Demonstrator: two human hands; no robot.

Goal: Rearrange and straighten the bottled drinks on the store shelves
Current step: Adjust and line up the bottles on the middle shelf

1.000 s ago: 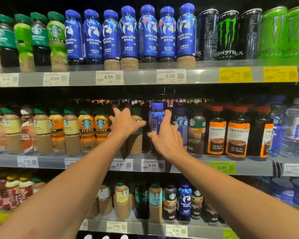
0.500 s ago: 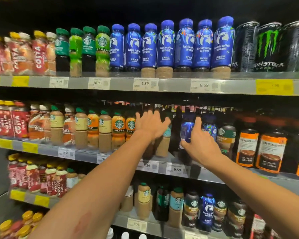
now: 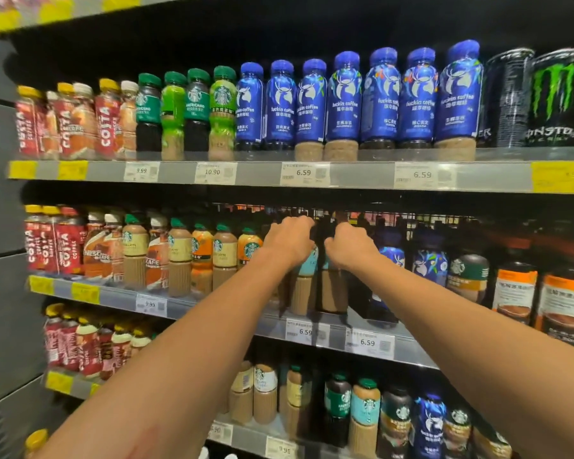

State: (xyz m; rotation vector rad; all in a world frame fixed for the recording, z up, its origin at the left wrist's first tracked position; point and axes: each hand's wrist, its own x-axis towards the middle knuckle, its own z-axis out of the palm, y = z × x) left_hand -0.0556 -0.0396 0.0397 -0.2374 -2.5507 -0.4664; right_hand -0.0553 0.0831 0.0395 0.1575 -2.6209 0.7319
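Note:
Both my hands reach into the middle shelf (image 3: 212, 304). My left hand (image 3: 287, 241) curls over the top of a teal-labelled coffee bottle (image 3: 304, 286). Beside it, my right hand (image 3: 348, 245) closes over the top of a second coffee bottle (image 3: 333, 289). Both bottles stand upright near the shelf's front edge, their caps hidden by my fingers. Right of them stands a blue Luckin coffee bottle (image 3: 390, 260).
Starbucks bottles (image 3: 224, 256) and Costa bottles (image 3: 47, 243) fill the middle shelf to the left; dark bottles with orange labels (image 3: 514, 289) stand on the right. The upper shelf holds blue Luckin bottles (image 3: 343, 104) and Monster cans (image 3: 557, 97). More bottles line the lower shelf (image 3: 365, 415).
The view has swung left and upward. My hands were spread open against the bottles; they have come together and curled over the tops of two neighbouring bottles.

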